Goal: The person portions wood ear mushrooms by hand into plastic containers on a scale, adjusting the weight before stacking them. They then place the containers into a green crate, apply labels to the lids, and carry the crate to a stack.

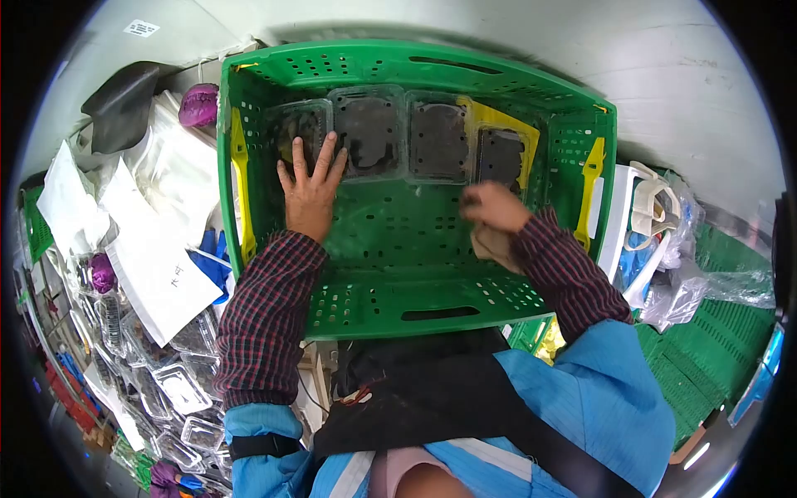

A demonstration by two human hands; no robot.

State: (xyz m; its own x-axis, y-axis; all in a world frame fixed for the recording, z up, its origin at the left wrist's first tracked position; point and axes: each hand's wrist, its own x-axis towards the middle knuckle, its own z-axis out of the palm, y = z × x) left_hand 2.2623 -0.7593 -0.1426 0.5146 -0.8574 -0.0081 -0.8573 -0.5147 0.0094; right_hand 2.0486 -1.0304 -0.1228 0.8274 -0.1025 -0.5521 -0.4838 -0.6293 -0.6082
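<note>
Inside a green crate (398,311), a row of clear plastic boxes with dark contents lies along the far side. My left hand (311,191) is spread, its fingertips on the near edge of the leftmost box (300,124). Two more boxes, a middle one (368,133) and one right of it (440,139), lie beside it. At the right, a smaller box (501,156) rests by a yellow piece (531,137). Just below that box is my right hand (496,207), blurred, its fingers curled over a brownish cloth-like thing (496,246).
Left of the crate are white papers (158,266), a purple roll (198,105) and many clear plastic boxes (181,388). To the right lie plastic bags (677,290), a white-handled item (650,207) and green crates (689,365). A pale wall stands behind.
</note>
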